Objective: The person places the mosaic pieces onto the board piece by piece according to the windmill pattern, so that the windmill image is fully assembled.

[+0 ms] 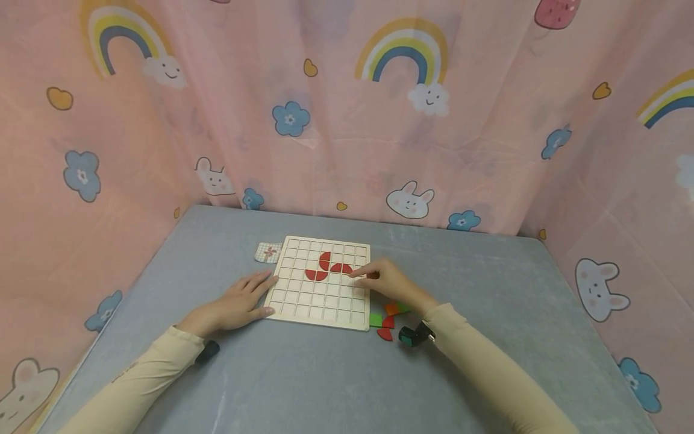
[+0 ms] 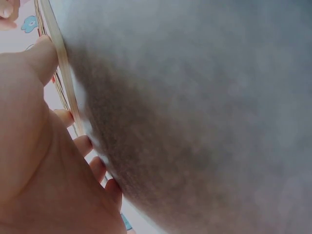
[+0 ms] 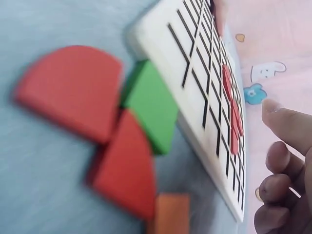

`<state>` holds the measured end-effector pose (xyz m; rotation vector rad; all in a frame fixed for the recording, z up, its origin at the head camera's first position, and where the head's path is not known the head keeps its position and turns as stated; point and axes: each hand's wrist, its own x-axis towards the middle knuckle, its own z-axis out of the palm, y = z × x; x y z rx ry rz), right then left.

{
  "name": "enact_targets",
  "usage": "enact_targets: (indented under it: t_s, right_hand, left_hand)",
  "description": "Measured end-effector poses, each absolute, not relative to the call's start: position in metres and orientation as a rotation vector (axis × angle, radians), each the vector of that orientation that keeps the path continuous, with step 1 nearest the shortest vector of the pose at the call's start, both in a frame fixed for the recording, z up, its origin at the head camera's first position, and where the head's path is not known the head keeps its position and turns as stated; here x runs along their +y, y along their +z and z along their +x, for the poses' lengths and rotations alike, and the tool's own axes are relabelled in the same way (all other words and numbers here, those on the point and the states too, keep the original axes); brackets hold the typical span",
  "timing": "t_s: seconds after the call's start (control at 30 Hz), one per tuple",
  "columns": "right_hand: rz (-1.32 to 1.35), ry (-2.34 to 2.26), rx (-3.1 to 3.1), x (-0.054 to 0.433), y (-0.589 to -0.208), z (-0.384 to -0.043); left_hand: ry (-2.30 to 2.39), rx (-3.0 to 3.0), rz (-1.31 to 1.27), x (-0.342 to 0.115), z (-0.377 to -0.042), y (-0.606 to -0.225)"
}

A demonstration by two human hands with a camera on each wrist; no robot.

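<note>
Right grip [image 1: 386,279] over the board [image 1: 303,298], forefinger [image 1: 364,269] extended

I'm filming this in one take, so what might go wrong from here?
The right hand, close to the red pieces on the board, might nudge them askew. The black device at that wrist sits beside the loose pieces, so it could scatter them.

High and well back from the grid board [image 1: 318,299], the head camera looks forward and down. The left-wrist one hugs its near left corner, edge-on; the right-wrist one peers low across its gridded face, which the head view shares.
</note>
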<state>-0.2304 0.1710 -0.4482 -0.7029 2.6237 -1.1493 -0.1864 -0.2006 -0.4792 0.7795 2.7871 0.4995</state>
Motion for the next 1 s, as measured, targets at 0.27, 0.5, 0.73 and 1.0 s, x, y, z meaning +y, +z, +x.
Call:
enact_targets:
  t_s: [0.27,0.5,0.73,1.0]
  right_hand:
    - [-0.709,-1.147,2.600,0.207,-0.450,-0.202]
    - [-0.801,-1.080,2.675,0.231,-0.459,-0.179]
    - [-0.827,-1.032,2.683,0.243,-0.465,-0.171]
    - [-0.868,-0.932,2.685,0.247,-0.469,-0.170]
  left_hand:
    - [0.529,2.790,0.794,-0.200,-0.186,-0.480]
    - [0.507,2.790,0.774,-0.200,-0.186,-0.480]
    - [0.521,2.783,0.807,-0.199,-0.184,-0.473]
    - [0.476,2.794,0.801,-0.196,-0.180,-0.466]
